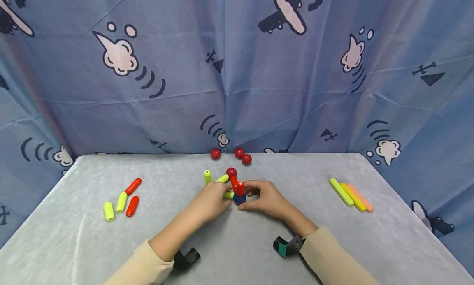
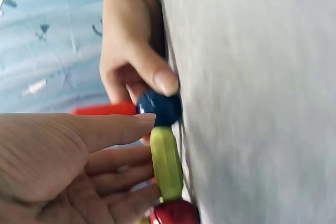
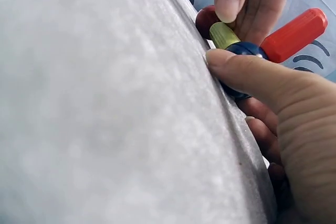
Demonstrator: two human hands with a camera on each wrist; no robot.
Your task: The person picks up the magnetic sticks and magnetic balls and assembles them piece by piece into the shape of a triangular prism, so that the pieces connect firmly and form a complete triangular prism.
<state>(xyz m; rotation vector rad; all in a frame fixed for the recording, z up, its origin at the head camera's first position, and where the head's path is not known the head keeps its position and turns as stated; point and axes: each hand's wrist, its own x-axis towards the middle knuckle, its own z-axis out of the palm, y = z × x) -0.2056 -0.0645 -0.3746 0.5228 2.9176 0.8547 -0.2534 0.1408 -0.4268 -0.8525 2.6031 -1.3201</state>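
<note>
Near the middle of the table, a small frame of plastic rods and balls stands between both hands. My right hand (image 1: 267,199) pinches a blue ball (image 1: 239,199) with its thumb and fingers. From that ball a red rod (image 3: 298,34) points up. A yellow-green rod (image 2: 167,163) joins the blue ball to a dark red ball (image 2: 176,212). Around this rod, beside the blue ball, my left hand (image 1: 212,200) has its thumb and fingers. Behind the hands are another red ball (image 1: 231,172), a slanted yellow-green rod (image 1: 223,178) and an upright yellow-green rod (image 1: 207,177). The left hand hides part of the frame.
At left lie short yellow-green rods (image 1: 109,211) and red rods (image 1: 132,206). Longer green, yellow and orange sticks (image 1: 352,197) lie at right. Several red balls (image 1: 215,154) sit at the back edge, before a blue patterned curtain (image 1: 237,71).
</note>
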